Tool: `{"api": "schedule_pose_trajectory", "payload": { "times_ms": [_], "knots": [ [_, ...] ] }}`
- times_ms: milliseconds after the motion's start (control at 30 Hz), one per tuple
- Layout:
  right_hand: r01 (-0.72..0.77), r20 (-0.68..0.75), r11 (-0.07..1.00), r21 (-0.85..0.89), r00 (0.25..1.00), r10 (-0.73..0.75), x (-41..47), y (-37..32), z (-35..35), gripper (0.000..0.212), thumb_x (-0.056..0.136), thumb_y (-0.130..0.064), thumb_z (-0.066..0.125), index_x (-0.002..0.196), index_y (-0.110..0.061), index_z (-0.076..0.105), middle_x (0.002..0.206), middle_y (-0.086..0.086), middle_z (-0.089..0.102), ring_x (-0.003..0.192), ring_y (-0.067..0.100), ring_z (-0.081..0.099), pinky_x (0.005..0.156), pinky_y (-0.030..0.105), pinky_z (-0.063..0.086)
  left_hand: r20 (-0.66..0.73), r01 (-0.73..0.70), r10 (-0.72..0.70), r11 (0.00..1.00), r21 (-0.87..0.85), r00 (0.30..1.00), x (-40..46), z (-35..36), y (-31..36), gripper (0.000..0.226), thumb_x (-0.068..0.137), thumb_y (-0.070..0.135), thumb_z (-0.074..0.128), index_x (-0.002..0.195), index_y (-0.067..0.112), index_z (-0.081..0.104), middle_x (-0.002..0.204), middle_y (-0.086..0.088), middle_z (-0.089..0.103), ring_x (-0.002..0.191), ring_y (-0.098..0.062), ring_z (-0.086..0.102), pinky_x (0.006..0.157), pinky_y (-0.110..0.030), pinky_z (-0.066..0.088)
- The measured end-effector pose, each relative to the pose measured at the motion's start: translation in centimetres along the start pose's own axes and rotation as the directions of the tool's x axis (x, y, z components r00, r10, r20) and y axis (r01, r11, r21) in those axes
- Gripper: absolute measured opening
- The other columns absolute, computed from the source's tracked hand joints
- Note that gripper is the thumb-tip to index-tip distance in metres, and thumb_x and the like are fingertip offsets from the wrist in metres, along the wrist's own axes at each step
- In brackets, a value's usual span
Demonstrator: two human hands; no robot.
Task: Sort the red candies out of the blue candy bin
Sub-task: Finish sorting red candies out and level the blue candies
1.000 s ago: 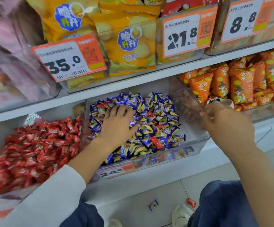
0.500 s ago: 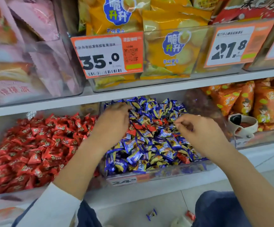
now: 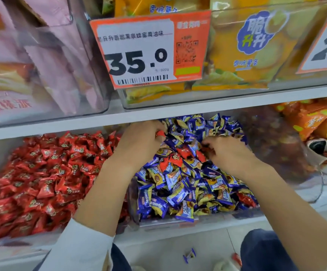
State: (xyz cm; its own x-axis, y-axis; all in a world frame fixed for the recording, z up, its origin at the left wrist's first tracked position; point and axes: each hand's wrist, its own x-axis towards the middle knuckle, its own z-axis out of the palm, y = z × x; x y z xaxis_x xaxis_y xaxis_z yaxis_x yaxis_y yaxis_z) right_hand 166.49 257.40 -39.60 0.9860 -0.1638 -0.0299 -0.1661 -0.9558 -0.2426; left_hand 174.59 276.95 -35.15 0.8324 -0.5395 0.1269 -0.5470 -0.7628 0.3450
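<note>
Blue candy bin (image 3: 178, 224): blue candies, several red candies (image 3: 175, 158) mixed in mid-pile. Adjacent left bin (image 3: 6, 245): red candies only. Left hand (image 3: 139, 142) over the pile, fingers curled, pinching one red candy (image 3: 161, 133). Right hand (image 3: 230, 151) curled into the pile; grasp unclear.

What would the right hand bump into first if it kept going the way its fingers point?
Probably the red candies lying among the blue candies: the right hand points left and slightly up toward them. Beyond them is the left hand. Depth is hard to judge.
</note>
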Motion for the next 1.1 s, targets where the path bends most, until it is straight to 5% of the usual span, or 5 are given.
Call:
{"api": "schedule_pose_trajectory", "payload": {
  "times_ms": [367,533,700,967,1100],
  "knots": [
    [-0.003,-0.138,0.946,0.323,0.989,0.050,-1.5,-1.0,-1.9,0.016,0.090,-0.013,0.051,0.106,-0.016,0.054,0.081,0.008,0.066,0.056,0.021,0.053,0.057,0.032,0.041,-0.001,-0.077,0.078,0.984,-0.164,0.997,-4.4,-1.3,1.8,0.033,0.084,-0.004,0.044,0.104,0.017,0.059,0.107,0.001,0.059,0.083,-0.014,0.058,0.079,-0.032,0.047],
    [-0.072,-0.046,0.878,0.472,0.993,0.107,-2.2,-0.8,-1.6,0.019,0.092,-0.006,0.040,0.095,-0.014,0.057,0.063,0.003,0.053,0.049,0.017,0.041,0.049,0.030,0.031,0.020,-0.139,0.138,0.963,0.230,0.990,-5.1,-0.1,1.9,0.025,0.093,0.037,0.045,0.112,0.025,0.055,0.109,0.006,0.059,0.098,-0.016,0.057,0.076,-0.028,0.045],
    [-0.062,0.098,0.975,0.213,0.994,0.042,-2.5,-0.6,-1.3,0.032,0.085,-0.056,0.055,0.100,-0.029,0.060,0.083,0.002,0.066,0.075,0.018,0.062,0.064,0.027,0.044,0.079,-0.116,0.094,0.933,0.340,0.992,-4.6,0.8,1.8,0.035,0.089,0.048,0.056,0.116,0.026,0.053,0.114,0.004,0.056,0.109,-0.020,0.053,0.085,-0.032,0.044],
    [0.070,-0.023,0.941,0.330,0.998,-0.067,-1.8,-0.2,0.3,0.022,0.082,-0.039,0.069,0.098,-0.031,0.057,0.095,-0.003,0.060,0.080,0.014,0.058,0.064,0.023,0.041,-0.120,-0.101,0.097,0.995,-0.028,0.988,-4.2,0.5,2.4,0.007,0.093,0.018,0.048,0.094,0.018,0.042,0.065,0.002,0.053,0.054,-0.013,0.049,0.048,-0.031,0.038],
    [0.129,-0.033,0.936,0.326,0.992,-0.125,-1.8,-0.8,0.8,0.046,0.084,-0.034,0.068,0.127,-0.034,0.052,0.108,0.000,0.060,0.097,0.015,0.057,0.077,0.023,0.039,0.044,-0.114,0.114,0.993,-0.007,0.993,-3.5,1.9,2.7,0.039,0.095,0.008,0.042,0.132,0.020,0.037,0.112,-0.008,0.058,0.086,-0.026,0.063,0.071,-0.041,0.051]
  ]
}}
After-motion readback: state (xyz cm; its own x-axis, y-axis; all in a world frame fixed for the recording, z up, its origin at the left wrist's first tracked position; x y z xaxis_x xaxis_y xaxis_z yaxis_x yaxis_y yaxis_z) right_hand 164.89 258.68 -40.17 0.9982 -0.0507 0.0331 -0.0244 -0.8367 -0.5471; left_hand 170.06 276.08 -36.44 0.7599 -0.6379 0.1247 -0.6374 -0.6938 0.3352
